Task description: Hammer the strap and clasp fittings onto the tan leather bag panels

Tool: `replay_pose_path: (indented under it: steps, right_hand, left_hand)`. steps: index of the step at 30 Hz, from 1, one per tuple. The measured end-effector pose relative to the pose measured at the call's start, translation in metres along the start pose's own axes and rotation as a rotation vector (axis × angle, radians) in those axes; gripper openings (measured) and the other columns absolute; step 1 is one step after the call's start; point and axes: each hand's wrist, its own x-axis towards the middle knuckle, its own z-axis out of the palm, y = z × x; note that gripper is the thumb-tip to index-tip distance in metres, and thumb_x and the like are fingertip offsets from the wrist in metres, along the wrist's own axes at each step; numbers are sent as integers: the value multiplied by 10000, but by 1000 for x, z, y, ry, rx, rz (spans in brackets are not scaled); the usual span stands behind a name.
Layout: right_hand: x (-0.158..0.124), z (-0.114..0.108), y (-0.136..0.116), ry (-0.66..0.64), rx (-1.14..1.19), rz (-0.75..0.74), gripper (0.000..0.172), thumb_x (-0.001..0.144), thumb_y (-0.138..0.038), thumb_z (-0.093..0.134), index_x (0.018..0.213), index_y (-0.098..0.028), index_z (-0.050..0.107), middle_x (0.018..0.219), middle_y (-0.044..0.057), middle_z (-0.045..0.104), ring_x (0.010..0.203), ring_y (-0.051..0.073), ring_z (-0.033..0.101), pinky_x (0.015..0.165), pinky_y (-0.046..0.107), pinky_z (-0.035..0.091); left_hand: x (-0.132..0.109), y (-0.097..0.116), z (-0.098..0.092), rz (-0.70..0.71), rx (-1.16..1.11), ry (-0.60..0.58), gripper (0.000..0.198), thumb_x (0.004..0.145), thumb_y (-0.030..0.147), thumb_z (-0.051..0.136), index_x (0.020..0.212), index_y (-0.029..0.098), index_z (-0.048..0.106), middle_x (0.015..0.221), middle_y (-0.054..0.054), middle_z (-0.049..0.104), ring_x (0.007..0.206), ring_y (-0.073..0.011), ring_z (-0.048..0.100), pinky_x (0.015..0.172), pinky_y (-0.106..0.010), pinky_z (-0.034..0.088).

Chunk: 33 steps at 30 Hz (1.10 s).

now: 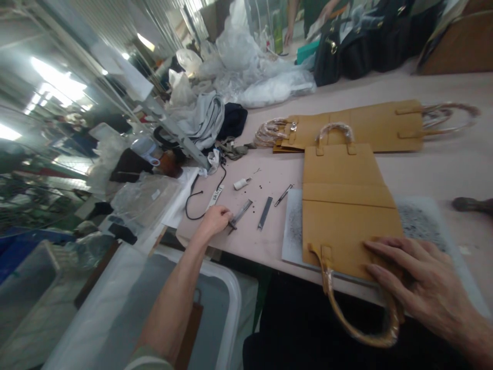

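Right hand (419,280) is resting open on unfolded tan handbag body (342,226)
Body is looking light, semi-stiff, best held by edges; left hand (216,221) is touching metal tool (242,210), grip unclear.

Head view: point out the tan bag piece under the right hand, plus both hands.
Tan bag piece (347,211): head view, middle of its flat face.
Right hand (421,275): head view, back of the hand.
Left hand (216,221): head view, back of the hand.

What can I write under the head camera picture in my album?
Right hand resting on a tan bag, left hand at a thin metal tool on the table.
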Motion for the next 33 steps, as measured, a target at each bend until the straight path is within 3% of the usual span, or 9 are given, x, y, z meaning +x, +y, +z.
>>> replay_pose_path:
  steps: [10, 16, 19, 24, 28, 33]
  right_hand:
    - [2, 1, 5, 8, -29, -60, 336, 993, -463, 509, 1149, -222, 684, 1073, 107, 695, 925, 293, 632, 769, 451, 460]
    - [2, 2, 3, 16, -10, -25, 346, 989, -465, 522, 1128, -211, 711, 1065, 115, 704, 918, 292, 629, 779, 454, 457]
    - [1, 1, -1, 5, -2, 28, 348, 982, -466, 534, 1112, -208, 727, 1062, 121, 706, 931, 298, 622, 788, 462, 445]
    - [-1, -5, -13, -24, 76, 99, 277, 969, -370, 565, 1132, -206, 719, 1079, 106, 694, 970, 273, 606, 847, 455, 442]
    - [-1, -5, -17, -34, 98, 127, 256, 965, -311, 562, 1134, -185, 707, 1098, 109, 682, 989, 267, 579, 852, 456, 434]
    - [-2, -5, -18, -33, 118, 143, 250, 964, -287, 559, 1140, -187, 706, 1107, 105, 676, 1014, 272, 580, 877, 468, 422]
  left_hand:
    - [-2, 9, 4, 24, -28, -15, 270, 875, 262, 545, 719, 144, 731, 672, -43, 685, 718, -183, 626, 662, -261, 432]
    - [-5, 9, 12, -11, -77, -57, 289, 905, 302, 506, 809, 147, 730, 569, -13, 647, 543, -156, 623, 580, -247, 446]
    - [-10, 11, 13, 21, -50, -48, 287, 909, 329, 527, 816, 154, 733, 684, -59, 715, 676, -186, 674, 649, -263, 462]
    - [-16, 26, 14, 87, 220, 74, 349, 934, 414, 493, 888, 178, 747, 957, -131, 773, 931, -281, 693, 760, -334, 455]
    - [-7, 31, 19, 93, 349, -27, 415, 865, 576, 564, 890, 191, 719, 938, -143, 769, 898, -329, 698, 703, -359, 446]
    - [7, 31, 20, 109, 427, -133, 307, 821, 496, 603, 800, 197, 669, 800, -107, 737, 745, -279, 676, 610, -331, 395]
